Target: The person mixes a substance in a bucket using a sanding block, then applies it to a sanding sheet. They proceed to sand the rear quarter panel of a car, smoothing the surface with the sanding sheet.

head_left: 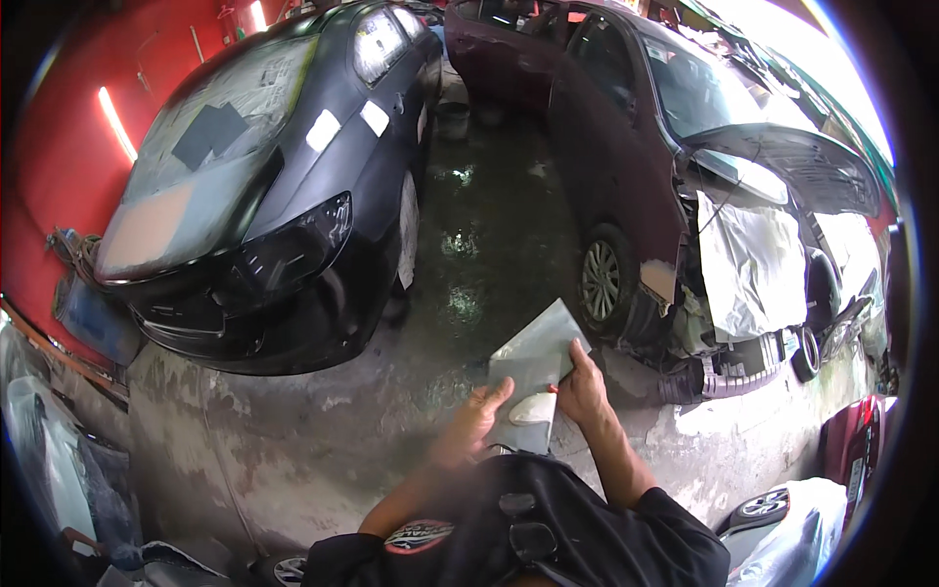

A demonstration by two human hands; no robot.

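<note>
A flat grey sheet (529,364), pale and board-like, is held in front of my chest, tilted with one corner pointing away. On its near part sits a cream-coloured dollop of paste (531,409), possibly body filler. A small red spot (554,389) shows beside the paste; I cannot tell what it is. My left hand (479,416) grips the sheet's left side, thumb on top, its wrist partly blurred. Along the right edge my right hand (584,384) is closed on the same sheet, thumb pointing up.
A dark car (328,201) with covered glass stands ahead on the left. To the right is a maroon car (611,147), its door open and front stripped, with a white cloth (748,264) draped over it. Wet concrete floor (469,196) runs between them. Plastic-wrapped parts lie nearby.
</note>
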